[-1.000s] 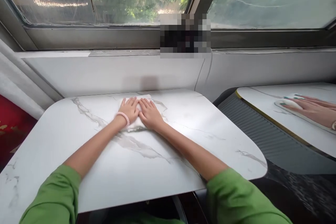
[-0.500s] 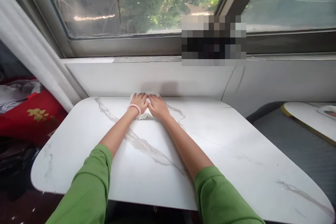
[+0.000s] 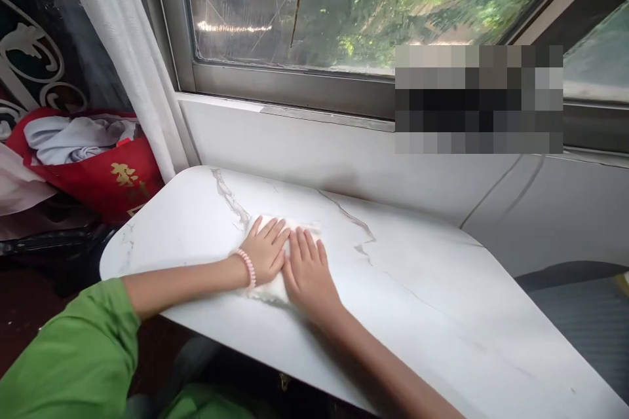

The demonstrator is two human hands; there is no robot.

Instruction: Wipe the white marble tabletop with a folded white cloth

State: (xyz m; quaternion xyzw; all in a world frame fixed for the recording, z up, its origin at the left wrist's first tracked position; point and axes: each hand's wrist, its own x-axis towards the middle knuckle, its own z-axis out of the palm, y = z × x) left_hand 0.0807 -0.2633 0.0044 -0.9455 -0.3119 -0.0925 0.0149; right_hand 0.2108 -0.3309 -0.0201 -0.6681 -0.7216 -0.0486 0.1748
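Observation:
A white cloth (image 3: 272, 289) lies flat on the white marble-patterned table (image 3: 417, 334), left of its middle. My left hand (image 3: 268, 250), with a pink beaded bracelet at the wrist, presses down on the cloth with fingers spread. Beside it my right hand (image 3: 309, 272) rests flat on the cloth's right part, fingers stretched toward the window. The two hands nearly touch at the thumbs. Both palms cover much of the cloth.
Behind the table stands a white wall (image 3: 295, 144) below a metal-framed window (image 3: 295, 88). A white curtain (image 3: 122, 46) hangs at the left. Next to it is a red bag (image 3: 108, 177) with clothes in it. A grey seat (image 3: 584, 321) is at the right.
Both hands and the cloth have slid from the table's wall-side edge back toward me. The fingers stay flat on the cloth. My view has turned to the left.

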